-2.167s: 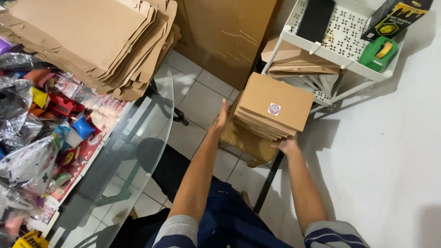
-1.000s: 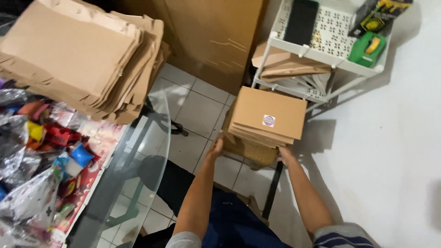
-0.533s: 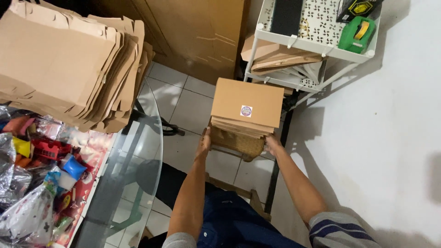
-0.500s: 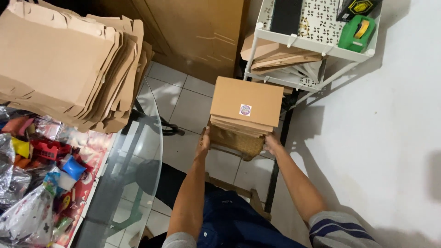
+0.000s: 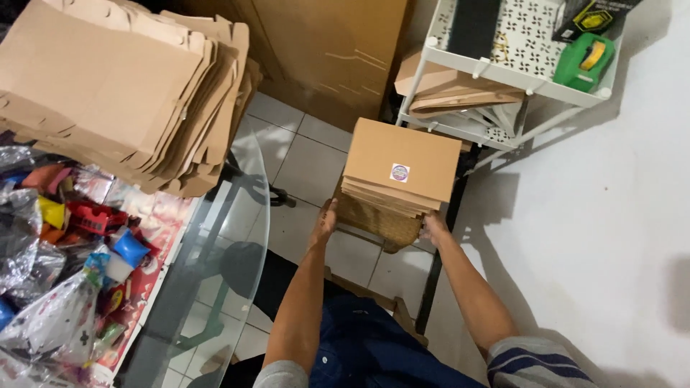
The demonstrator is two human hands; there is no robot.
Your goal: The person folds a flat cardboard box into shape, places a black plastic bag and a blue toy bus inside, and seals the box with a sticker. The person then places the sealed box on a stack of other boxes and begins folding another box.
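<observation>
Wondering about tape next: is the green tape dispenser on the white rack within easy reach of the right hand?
Probably not: the right hand holds the woven basket, and the green tape dispenser sits well beyond.

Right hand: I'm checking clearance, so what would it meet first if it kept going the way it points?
The right hand already touches the stack of flat boxes; beyond is probably the white shelf rack.

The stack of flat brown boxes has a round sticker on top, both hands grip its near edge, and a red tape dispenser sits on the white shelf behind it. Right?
Not quite. The head view shows the tape dispenser on the white shelf is green, not red. The rest holds: the stack of flat brown boxes carries a round sticker, and the left hand and right hand grip its near edge.
</observation>
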